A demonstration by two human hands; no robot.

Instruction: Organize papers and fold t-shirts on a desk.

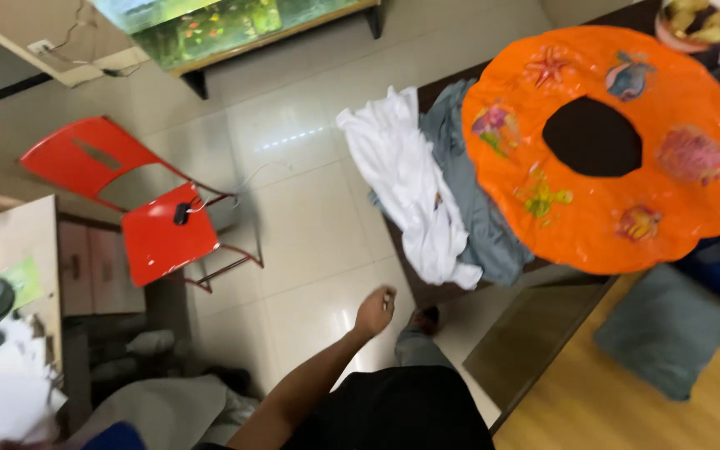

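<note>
My left hand hangs over the pale tiled floor with its fingers loosely curled and nothing in them. My bare forearm runs down to the lower left, past my black shirt. The closest things to the hand are a white garment and a grey garment, draped over the edge of a dark table. A flat orange swim ring with sea-creature prints lies on the same table. My right hand is out of view.
A red folding chair stands at the left with a small black device and a cable on its seat. A fish tank sits at the top, a grey cushion on the wooden floor at right, and a bowl of food in the top right corner.
</note>
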